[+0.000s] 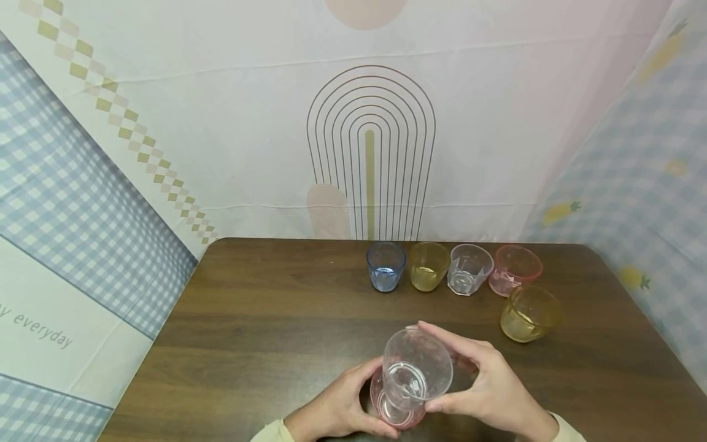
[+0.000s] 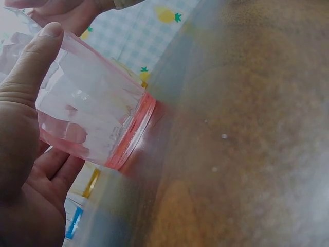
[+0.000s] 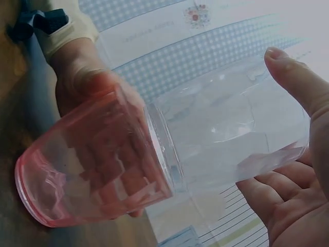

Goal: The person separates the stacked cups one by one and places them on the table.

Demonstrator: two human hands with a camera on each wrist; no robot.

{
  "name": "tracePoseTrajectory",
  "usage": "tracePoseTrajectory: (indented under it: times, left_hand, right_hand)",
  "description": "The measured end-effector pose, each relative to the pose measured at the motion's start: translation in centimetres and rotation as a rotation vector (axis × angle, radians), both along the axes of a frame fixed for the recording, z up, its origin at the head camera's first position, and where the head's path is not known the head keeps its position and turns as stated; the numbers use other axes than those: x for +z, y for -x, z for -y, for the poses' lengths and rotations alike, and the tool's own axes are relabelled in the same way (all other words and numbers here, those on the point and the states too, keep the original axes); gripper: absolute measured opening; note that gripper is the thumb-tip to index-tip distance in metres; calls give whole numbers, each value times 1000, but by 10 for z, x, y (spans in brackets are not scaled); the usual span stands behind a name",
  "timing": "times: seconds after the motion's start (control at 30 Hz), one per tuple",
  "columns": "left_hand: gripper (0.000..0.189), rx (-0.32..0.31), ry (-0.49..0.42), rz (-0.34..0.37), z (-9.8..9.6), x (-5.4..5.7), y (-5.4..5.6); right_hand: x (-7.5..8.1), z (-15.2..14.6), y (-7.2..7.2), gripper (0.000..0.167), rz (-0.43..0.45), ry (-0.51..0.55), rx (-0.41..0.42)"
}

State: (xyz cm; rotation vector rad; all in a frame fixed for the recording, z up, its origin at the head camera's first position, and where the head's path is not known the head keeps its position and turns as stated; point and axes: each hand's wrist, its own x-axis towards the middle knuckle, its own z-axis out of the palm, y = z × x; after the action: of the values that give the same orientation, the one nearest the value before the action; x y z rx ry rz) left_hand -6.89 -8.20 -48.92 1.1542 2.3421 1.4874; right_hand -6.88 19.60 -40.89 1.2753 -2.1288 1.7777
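My left hand [image 1: 345, 399] grips a pink cup [image 3: 87, 170] round its side near the front of the table. The pink cup stands upright with its base at the tabletop, as the left wrist view shows. Above it, a clear cup [image 1: 422, 362] is held by the rim end in my right hand [image 1: 491, 383], thumb on one side and fingers on the other. In the right wrist view the base of the clear cup is right at the mouth of the pink one, both with their openings upward.
Along the back of the brown table [image 1: 265, 307] stand a blue cup [image 1: 385, 273], a yellow cup [image 1: 428, 273], another clear cup [image 1: 466, 276] and another pink cup [image 1: 510, 276]. A second yellow cup [image 1: 521, 322] is in front of that pink one. Patterned cloth [image 1: 248, 141] hangs behind.
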Motion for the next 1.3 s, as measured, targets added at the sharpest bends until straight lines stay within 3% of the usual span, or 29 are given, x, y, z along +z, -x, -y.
tracePoseTrajectory:
  times: [0.43,0.67,0.73,0.9,1.03,1.3]
  left_hand:
    - [106,2,22,-47,1,-3,1]
    - [105,-9,7,-16,1,-2,1]
    - [104,-20,-13,24,0,-1,2]
    - [102,-29,-34,85,-1,1,2]
    - [99,-22,-24,52,-1,1,2]
    - [97,-33,-48,70,-1,0,1]
  right_hand:
    - [8,-7,1,102,-13,9,-31]
    - [11,-13,1,100,-18,5,-68]
    - [11,-16,1,100,-9,7,-79]
    - [12,-22,0,99,6,-8,-145]
    - [12,-26,0,98,21,-23,-204]
    - [10,-36,-1,97,32,-74,-324]
